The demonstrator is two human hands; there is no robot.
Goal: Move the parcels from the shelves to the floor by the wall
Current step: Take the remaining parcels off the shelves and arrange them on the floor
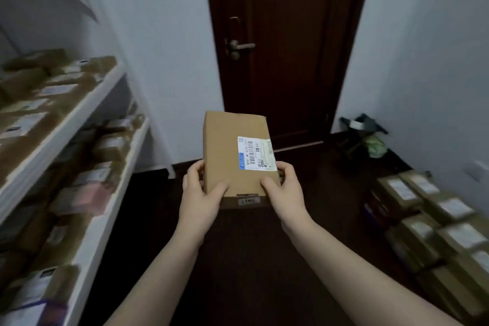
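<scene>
A brown cardboard parcel (227, 148) with a white shipping label is held out in front of me, above the dark floor. My left hand (202, 193) grips its near left corner, thumb on top. Its near right corner is gripped by my right hand (284, 188), thumb also on top. White shelves (87, 103) on the left carry several more brown parcels. A group of parcels (434, 209) lies on the floor along the right wall.
A dark wooden door (285, 42) with a metal handle stands straight ahead, shut. A small dark bin with green stuff (367, 135) sits in the right corner by the door. Dark floor (264, 246) runs between shelves and wall parcels.
</scene>
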